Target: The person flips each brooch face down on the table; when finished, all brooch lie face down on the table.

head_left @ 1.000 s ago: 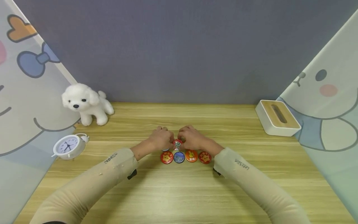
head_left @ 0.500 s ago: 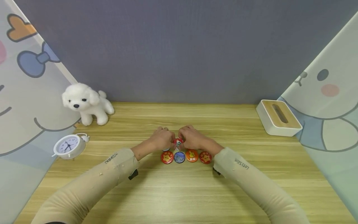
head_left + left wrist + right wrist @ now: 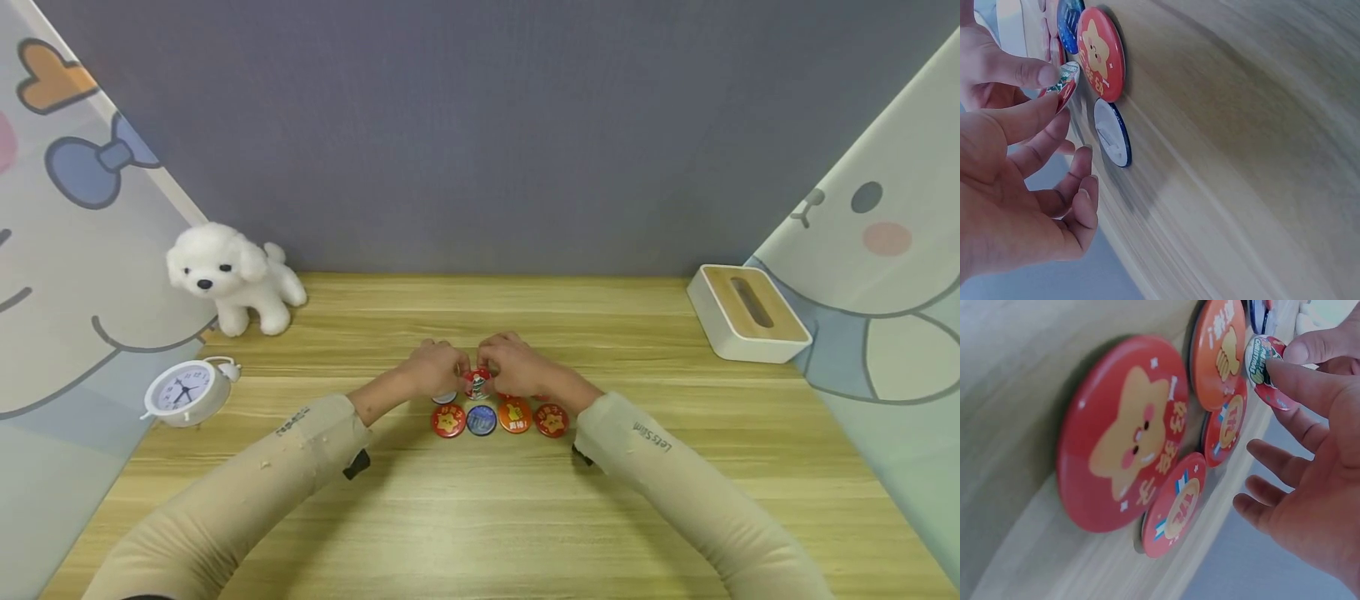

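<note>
Both hands meet over a red pin badge (image 3: 477,384) with a green and white picture. My left hand (image 3: 433,370) pinches its left edge between thumb and index finger, while the other fingers curl loosely. From the opposite edge, my right hand (image 3: 514,367) pinches the same badge; it is tilted off the table in the right wrist view. Left of it lies a face-down badge (image 3: 1112,132), its pale back and pin showing. In front run a red star badge (image 3: 448,422), a blue badge (image 3: 482,421), an orange badge (image 3: 515,415) and another red star badge (image 3: 551,421).
Two red medal badges, one nearer (image 3: 1175,505) and one farther (image 3: 1225,430), lie under my right hand, mostly hidden from the head view. A white alarm clock (image 3: 186,392) and plush dog (image 3: 236,279) stand left; a tissue box (image 3: 748,314) sits right.
The held badge has tilted and shifted very slightly, still between both hands. My right hand has risen a little, so red badge edges show beneath it. The other badges stay put.
</note>
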A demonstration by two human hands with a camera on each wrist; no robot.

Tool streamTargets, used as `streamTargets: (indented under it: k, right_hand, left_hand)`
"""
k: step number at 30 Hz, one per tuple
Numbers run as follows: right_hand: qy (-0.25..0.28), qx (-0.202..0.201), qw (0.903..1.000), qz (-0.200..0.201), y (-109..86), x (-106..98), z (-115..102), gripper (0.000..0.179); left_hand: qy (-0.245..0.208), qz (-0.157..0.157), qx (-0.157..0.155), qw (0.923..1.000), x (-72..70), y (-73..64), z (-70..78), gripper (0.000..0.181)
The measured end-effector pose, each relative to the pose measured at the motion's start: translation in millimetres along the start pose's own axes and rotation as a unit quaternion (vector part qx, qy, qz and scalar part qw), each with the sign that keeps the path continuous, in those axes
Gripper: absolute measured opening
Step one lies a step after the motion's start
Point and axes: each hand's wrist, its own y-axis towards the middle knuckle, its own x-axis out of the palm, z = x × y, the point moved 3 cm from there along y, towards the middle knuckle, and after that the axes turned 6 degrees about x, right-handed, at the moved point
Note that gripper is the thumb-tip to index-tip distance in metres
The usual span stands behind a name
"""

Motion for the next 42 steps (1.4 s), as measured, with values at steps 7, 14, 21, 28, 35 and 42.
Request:
streamTargets:
  k: [7,14,21,28,35,42]
  right_hand:
    - [0.000,-0.032,0.9994,0.010,-1.6,-4.9,-1.8,0.013]
    - [0.014,-0.078,0.9960,0.042,-4.0,-9.0,-1.7,0.013]
    - [0.027,-0.101,0.9920,0.071,-4.3,-10.4,3.3,0.016]
    - [0.046,-0.110,0.9898,0.078,-3.5,-9.6,3.6,0.016]
    - [0.075,-0.126,0.9847,0.094,-5.8,-12.2,2.6,0.016]
    - [0.097,-0.133,0.9815,0.097,-7.1,-14.3,2.2,0.017]
  left_hand:
    - [-0.021,-0.003,0.017,0.9996,-2.1,-0.1,-5.3,0.013]
    - [-0.069,-0.027,0.024,0.9970,-4.8,-1.7,-8.9,0.014]
    - [-0.146,-0.059,-0.004,0.9875,-8.1,-4.5,-13.9,0.020]
    - [-0.134,-0.058,-0.007,0.9892,-6.0,-2.5,-13.1,0.031]
    - [-0.176,-0.066,-0.009,0.9821,-4.8,-0.7,-11.5,0.037]
    - [-0.247,-0.086,-0.016,0.9651,-6.1,-1.9,-10.8,0.036]
